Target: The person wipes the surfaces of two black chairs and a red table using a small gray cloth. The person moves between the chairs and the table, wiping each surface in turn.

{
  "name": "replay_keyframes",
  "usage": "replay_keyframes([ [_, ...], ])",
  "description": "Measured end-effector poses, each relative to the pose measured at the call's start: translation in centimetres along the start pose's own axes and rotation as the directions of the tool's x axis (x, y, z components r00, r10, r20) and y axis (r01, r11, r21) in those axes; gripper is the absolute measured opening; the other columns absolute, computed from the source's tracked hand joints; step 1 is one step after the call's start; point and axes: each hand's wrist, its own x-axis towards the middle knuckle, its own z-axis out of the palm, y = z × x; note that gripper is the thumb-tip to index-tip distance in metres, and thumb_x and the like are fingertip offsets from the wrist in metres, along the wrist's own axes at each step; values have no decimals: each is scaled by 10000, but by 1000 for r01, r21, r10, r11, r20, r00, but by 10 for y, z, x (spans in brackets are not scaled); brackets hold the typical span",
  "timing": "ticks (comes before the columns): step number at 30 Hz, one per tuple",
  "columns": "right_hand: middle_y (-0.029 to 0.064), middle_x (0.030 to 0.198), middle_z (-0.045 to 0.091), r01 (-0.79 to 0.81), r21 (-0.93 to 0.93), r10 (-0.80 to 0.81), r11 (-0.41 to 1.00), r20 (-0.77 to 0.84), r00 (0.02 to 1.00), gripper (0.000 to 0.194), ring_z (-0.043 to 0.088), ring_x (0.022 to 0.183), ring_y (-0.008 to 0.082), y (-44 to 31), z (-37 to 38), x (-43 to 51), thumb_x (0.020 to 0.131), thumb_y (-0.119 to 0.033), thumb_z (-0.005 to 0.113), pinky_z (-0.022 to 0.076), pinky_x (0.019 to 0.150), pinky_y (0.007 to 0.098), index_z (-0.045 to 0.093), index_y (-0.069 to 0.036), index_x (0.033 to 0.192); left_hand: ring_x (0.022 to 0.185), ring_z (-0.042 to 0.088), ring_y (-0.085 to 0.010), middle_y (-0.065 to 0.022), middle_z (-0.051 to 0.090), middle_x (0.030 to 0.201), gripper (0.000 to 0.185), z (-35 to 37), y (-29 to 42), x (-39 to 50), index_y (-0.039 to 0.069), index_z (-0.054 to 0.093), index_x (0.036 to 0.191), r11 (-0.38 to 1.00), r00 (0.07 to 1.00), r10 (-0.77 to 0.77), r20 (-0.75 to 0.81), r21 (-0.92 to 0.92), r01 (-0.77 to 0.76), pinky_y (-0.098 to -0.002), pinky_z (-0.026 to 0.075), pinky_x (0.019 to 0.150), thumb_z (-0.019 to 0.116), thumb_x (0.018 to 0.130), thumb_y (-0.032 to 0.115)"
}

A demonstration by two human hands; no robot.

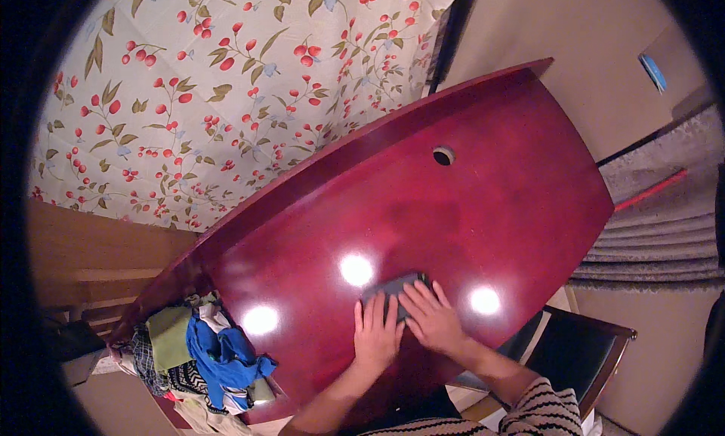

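Observation:
A flat, dark grey, roughly rectangular item [391, 286] lies on the glossy red tabletop [340, 221]. Whether it is folded cloth or something stiff, I cannot tell. My left hand [378, 331] rests palm down with its fingertips on the near left part of the item. On its right end lies my right hand [433, 320], fingers spread. Both hands cover much of its near side, and neither visibly closes around it.
Heaped clothes [215, 351], blue, green and patterned, lie at the table's left end. A raised rim [317, 164] runs along the far edge, near a round hole [443, 155]. Beyond hangs a berry-print curtain [226, 96]. A dark-seated chair [572, 351] stands at the right.

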Motion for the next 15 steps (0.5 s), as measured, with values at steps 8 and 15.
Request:
replay_keyframes([
  [8,127,1414,429,-134,-68,110,989,-285,952,458,332,1355,292,28,12,84,895,-197,521,197,1135,496,486,-44,1325,1406,211,-365,-237,281,1479,568,16,-31,90,-7,350,1401,996,999,-4,-44,89,8,-534,154,1138,515,908,221],
  [15,143,1446,390,-120,-21,120,993,-9,993,508,275,1394,303,-48,30,4,890,-213,510,153,1148,512,450,-38,1363,1410,223,-334,-194,302,1484,577,-11,-26,-24,14,371,1405,997,997,-38,72,71,33,-552,150,1128,514,902,258],
])
